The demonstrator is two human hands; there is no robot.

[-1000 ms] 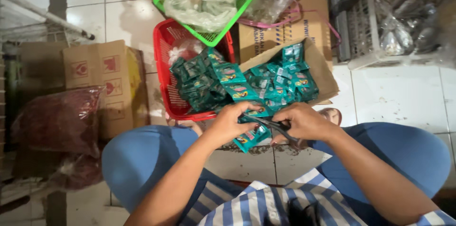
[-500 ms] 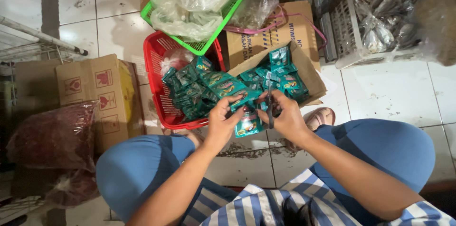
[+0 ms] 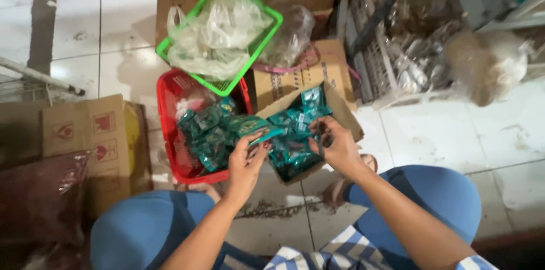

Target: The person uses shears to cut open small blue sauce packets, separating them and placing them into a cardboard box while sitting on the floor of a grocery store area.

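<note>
I sit with my blue-clad knees apart over a tiled floor. My left hand [image 3: 247, 163] pinches a strip of green sachets [image 3: 250, 128] that reaches over the red basket [image 3: 168, 128], which holds more green sachets. My right hand [image 3: 339, 146] is at the open cardboard box [image 3: 347, 115] of green sachets, fingers closed around a small dark tool [image 3: 321, 136] that looks like scissors. The two hands are a short gap apart above the box's near edge.
A green basket [image 3: 267, 13] with clear plastic bags rests on the red basket's far end. A brown carton [image 3: 85, 129] and a dark red bag [image 3: 40, 199] lie at left. A grey crate [image 3: 369, 60] of bagged goods stands at right, and more cardboard boxes [image 3: 284, 85] behind.
Both hands have moved away from my lap toward the box and the red basket. The left hand now holds the sachet strip out over the red basket, apart from the right hand.
</note>
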